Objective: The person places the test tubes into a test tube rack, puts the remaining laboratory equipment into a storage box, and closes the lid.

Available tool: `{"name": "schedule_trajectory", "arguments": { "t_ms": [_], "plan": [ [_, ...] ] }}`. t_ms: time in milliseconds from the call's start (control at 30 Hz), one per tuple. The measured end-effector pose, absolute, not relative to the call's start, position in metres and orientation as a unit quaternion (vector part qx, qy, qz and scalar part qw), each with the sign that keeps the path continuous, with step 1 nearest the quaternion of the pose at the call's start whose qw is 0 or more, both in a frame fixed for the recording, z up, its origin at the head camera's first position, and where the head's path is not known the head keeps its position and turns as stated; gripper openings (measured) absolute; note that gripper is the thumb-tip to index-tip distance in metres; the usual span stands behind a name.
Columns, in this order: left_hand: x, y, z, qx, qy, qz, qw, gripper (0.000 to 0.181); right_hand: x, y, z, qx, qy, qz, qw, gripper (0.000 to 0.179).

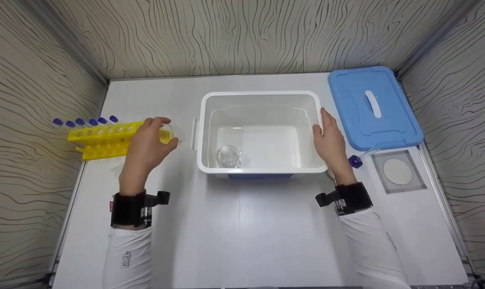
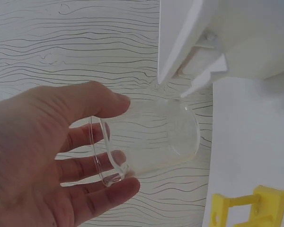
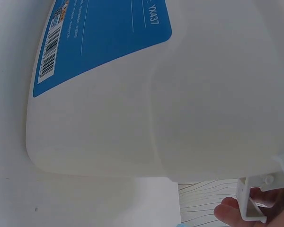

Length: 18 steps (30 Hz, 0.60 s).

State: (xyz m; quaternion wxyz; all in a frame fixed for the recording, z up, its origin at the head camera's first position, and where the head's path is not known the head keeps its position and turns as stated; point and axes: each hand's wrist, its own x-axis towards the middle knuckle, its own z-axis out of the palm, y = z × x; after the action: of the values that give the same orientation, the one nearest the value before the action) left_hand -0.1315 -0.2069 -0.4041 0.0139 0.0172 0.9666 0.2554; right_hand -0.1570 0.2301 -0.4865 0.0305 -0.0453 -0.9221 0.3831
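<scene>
My left hand (image 1: 144, 146) holds a clear glass beaker (image 2: 154, 137) by its rim end, thumb on one side and fingers on the other. In the left wrist view, the beaker lies sideways, its base pointing away from the palm. My right hand (image 1: 330, 138) grips the right side of a white plastic storage box (image 1: 260, 170), with fingers around the side latch (image 3: 248, 201). The box stands uncovered at mid-table. Inside it, at the near left corner, sits a clear glass vessel (image 1: 228, 157).
A yellow test tube rack (image 1: 106, 150) with several blue-capped tubes stands at the left, partly behind the left hand. A blue lid (image 1: 349, 108) with a white handle lies back right. Near it are a blue-based glass item (image 1: 355, 161) and a grey square with a white disc (image 1: 398, 171).
</scene>
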Motion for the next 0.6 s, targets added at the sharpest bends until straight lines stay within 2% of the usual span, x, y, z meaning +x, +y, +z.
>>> {"name": "schedule_trajectory", "arguments": {
  "t_ms": [233,600],
  "plan": [
    [-0.139,-0.186,-0.384,0.069,0.967,0.244,-0.006,0.048,-0.157,0.23,-0.487,-0.047,-0.923,0.381,0.029,0.058],
    [-0.149,-0.144,-0.364,0.145,0.965,0.219,0.013,0.049,-0.157,0.231,-0.486,-0.052,-0.923,0.381,0.019,0.059]
  ]
}}
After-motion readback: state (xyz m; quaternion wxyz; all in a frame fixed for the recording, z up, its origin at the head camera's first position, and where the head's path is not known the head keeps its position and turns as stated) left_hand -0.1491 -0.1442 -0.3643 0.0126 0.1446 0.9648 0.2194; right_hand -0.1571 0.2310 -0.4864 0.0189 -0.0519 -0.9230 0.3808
